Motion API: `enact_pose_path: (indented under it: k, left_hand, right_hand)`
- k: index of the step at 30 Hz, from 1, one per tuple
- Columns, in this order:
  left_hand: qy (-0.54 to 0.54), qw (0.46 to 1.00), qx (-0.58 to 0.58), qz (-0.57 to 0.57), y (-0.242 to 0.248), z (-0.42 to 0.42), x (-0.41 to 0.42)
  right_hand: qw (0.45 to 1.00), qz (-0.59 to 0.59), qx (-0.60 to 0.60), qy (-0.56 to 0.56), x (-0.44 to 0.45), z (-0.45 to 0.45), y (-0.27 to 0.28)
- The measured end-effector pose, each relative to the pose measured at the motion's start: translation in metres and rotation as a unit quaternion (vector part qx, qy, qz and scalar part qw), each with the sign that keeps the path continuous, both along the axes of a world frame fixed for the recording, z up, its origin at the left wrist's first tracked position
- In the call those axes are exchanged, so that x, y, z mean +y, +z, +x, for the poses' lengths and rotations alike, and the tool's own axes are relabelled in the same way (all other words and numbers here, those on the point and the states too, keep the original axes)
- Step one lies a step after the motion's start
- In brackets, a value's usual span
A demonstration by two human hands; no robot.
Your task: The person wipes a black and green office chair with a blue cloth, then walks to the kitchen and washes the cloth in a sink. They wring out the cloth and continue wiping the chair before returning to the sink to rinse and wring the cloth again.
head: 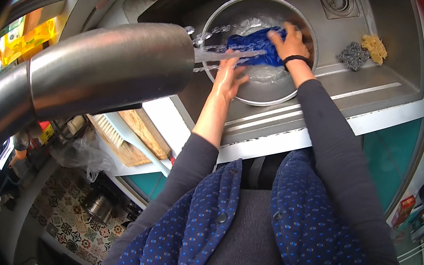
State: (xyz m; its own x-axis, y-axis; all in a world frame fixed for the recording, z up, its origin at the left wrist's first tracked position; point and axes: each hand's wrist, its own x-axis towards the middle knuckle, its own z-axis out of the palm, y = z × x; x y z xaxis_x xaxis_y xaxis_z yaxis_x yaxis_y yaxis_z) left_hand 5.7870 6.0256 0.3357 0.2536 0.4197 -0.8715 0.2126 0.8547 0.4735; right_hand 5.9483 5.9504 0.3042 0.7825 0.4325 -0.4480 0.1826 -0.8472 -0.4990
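Observation:
A round metal basin [251, 93] stands in the stainless steel sink [363, 15], with water in it. Inside it lies a wet blue cloth [256, 44], under a stream of water [230, 55] from the large metal faucet [116, 51]. My right hand [292, 45], with a dark band at the wrist, rests at the cloth's right end with fingers spread; whether it grips the fabric is unclear. My left hand [229, 77] is at the near left side of the basin, fingers apart, just below the cloth and close to the stream.
A steel wool scourer [354, 56] and a yellowish scrubber [374, 49] lie at the sink's right, near the drain [337, 0]. Left on the counter are a pale blue brush [124, 135], wooden boards [145, 130] and a clear plastic bag [85, 156]. The faucet reaches in from the left.

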Motion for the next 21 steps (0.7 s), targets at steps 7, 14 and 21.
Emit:
enact_pose_path:
  k: [7,14,21]
  left_hand:
    - [0.108,0.956,-0.182,-0.202,-0.023,-0.007,0.027]
    - [0.128,0.922,-0.292,-0.222,0.0,0.01,-0.006]
    - [0.037,0.987,-0.053,-0.15,0.005,-0.008,0.023]
  right_hand:
    - [0.917,0.248,0.195,0.243,0.016,-0.082,0.043]
    - [0.984,0.119,0.019,0.132,0.029,-0.042,0.067]
    - [0.993,0.11,-0.019,0.035,-0.008,-0.015,-0.021]
